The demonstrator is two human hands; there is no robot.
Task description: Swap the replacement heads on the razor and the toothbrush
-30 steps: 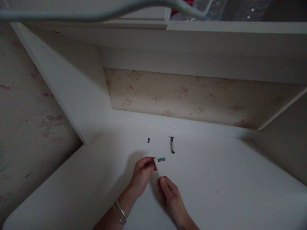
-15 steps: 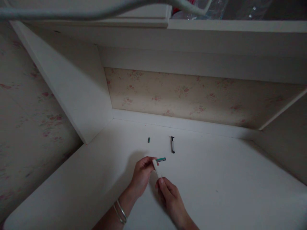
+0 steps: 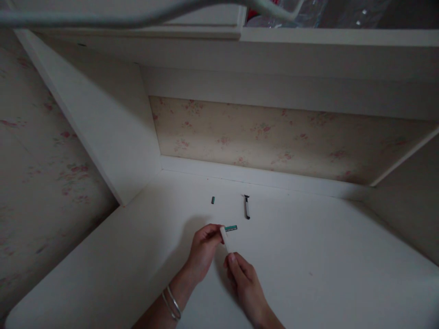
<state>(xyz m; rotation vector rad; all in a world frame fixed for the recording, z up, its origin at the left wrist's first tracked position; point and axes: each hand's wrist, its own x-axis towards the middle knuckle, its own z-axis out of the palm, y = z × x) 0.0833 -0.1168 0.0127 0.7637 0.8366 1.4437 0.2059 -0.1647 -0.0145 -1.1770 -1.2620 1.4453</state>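
Observation:
My left hand (image 3: 205, 249) is closed, its fingertips pinching one end of a razor cartridge (image 3: 231, 228) with a green strip. The cartridge points to the right. My right hand (image 3: 243, 278) is closed around the lower part of a slim white stick-like tool (image 3: 224, 238), whose kind I cannot make out. Its upper end lies over the left part of the cartridge, by my left fingertips. Beyond the hands, a razor handle (image 3: 247, 207) in black and grey lies on the white surface. To its left is a second, small green and dark cartridge (image 3: 213, 200).
The white desk top (image 3: 325, 237) ends at a low back ledge (image 3: 219, 167) and a white side panel (image 3: 113, 119). Overhead hang a cabinet shelf (image 3: 336, 37) and a pale curved bar (image 3: 103, 20). Floral wallpaper (image 3: 240, 132) covers the wall behind.
My right hand and the upper end of the white tool have shifted slightly to the right along the cartridge. My left hand and the things on the desk stay put.

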